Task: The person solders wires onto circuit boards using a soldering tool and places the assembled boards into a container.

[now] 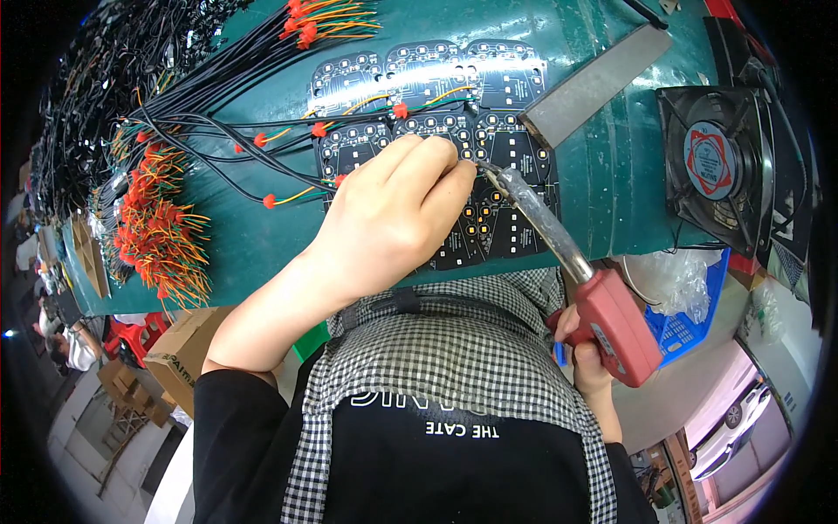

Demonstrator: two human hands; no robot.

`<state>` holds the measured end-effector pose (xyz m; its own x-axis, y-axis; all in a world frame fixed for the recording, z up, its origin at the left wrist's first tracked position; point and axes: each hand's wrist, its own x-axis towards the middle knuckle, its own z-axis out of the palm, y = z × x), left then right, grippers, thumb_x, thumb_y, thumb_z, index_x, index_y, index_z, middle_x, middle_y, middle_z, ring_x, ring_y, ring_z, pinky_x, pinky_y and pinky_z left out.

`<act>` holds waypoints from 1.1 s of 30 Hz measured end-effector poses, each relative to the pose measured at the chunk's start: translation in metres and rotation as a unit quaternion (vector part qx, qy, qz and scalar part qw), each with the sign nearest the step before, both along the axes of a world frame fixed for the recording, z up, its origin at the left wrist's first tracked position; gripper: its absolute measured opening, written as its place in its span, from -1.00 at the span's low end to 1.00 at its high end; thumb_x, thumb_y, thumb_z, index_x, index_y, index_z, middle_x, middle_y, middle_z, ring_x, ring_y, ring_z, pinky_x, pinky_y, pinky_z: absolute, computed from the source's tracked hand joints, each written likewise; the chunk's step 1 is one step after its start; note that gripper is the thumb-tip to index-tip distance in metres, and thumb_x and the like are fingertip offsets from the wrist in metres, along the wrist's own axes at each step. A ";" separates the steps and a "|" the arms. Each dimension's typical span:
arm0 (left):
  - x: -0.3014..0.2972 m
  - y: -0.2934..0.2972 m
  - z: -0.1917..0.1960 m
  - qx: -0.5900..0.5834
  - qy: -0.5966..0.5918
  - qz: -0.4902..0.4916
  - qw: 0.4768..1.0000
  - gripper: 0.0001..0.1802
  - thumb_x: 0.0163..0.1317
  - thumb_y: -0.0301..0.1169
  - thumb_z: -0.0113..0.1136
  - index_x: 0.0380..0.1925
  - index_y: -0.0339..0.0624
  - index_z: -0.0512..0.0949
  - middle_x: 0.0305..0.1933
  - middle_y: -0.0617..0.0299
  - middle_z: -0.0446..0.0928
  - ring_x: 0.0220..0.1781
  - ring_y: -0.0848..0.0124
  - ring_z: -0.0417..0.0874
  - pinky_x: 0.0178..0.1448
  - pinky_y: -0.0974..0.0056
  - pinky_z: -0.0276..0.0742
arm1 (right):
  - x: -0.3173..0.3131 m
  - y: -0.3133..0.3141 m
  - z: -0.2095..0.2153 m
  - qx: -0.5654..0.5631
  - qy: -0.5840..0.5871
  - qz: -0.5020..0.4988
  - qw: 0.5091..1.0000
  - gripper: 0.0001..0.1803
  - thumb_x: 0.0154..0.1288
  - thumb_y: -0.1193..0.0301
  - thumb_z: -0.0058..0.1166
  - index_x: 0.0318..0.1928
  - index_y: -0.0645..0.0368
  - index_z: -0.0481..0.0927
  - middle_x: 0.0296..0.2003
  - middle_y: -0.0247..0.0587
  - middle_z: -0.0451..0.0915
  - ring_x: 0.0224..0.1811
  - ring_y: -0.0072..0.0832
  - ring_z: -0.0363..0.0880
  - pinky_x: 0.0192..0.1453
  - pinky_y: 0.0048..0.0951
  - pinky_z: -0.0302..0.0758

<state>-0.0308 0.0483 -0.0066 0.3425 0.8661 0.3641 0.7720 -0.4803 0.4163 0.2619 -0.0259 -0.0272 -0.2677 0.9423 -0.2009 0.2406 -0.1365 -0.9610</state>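
My left hand (393, 210) is over a panel of black circuit boards (349, 83), its thumb and fingers pinched close to the board surface. What they pinch is hidden. A black cable with a red tie (340, 181) runs in under this hand from the left. My right hand (589, 354) grips the red handle of a soldering gun (615, 323). The gun's metal barrel slants up and left, and its tip meets or nearly meets the board beside my left fingertips. More cables with red ties and orange ends (401, 111) lie across the boards.
Heaps of black cables (113, 79) and a bundle with red ties and orange wires (157, 227) cover the left of the green table (602, 192). A grey metal bar (598, 86) lies behind right. A black fan (716, 162) stands at right, above a blue basket (690, 336).
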 end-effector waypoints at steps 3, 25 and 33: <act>0.000 -0.001 -0.001 0.003 0.002 0.000 1.000 -0.71 -0.20 -0.63 0.23 -0.34 -0.38 0.56 -0.37 0.14 0.46 -0.41 0.29 0.52 -0.35 0.28 0.47 | -0.001 0.000 0.000 0.048 -0.041 0.023 0.998 -0.13 0.07 -0.07 0.23 0.15 0.42 0.32 -0.50 -0.27 0.60 -0.50 -0.55 0.59 -0.30 -0.55 0.49; -0.075 0.086 0.005 0.069 0.095 0.115 0.986 -0.85 -0.19 -0.51 0.31 -0.51 -0.18 0.60 -0.31 0.18 0.43 -0.19 0.19 0.45 -0.10 0.17 0.35 | -0.031 0.004 0.021 -0.042 0.086 -0.089 0.991 -0.12 0.10 -0.22 0.08 0.08 0.36 0.28 -0.18 -0.07 0.49 -0.57 -0.55 0.43 -0.52 -0.60 0.32; -0.066 0.064 0.037 0.044 -0.129 0.092 0.986 -0.87 -0.15 -0.52 0.29 -0.51 -0.21 0.59 -0.30 0.16 0.49 -0.16 0.18 0.49 -0.09 0.18 0.41 | -0.033 -0.010 0.025 -0.033 0.092 -0.105 0.990 -0.12 0.08 -0.21 0.11 0.06 0.37 0.28 -0.18 -0.07 0.49 -0.55 -0.54 0.44 -0.50 -0.57 0.38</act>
<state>-0.0971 0.1120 0.0301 0.0681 0.8663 0.4949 0.7234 -0.3846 0.5735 0.2286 -0.0360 -0.0026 -0.1057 0.9674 -0.2300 0.0214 -0.2290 -0.9732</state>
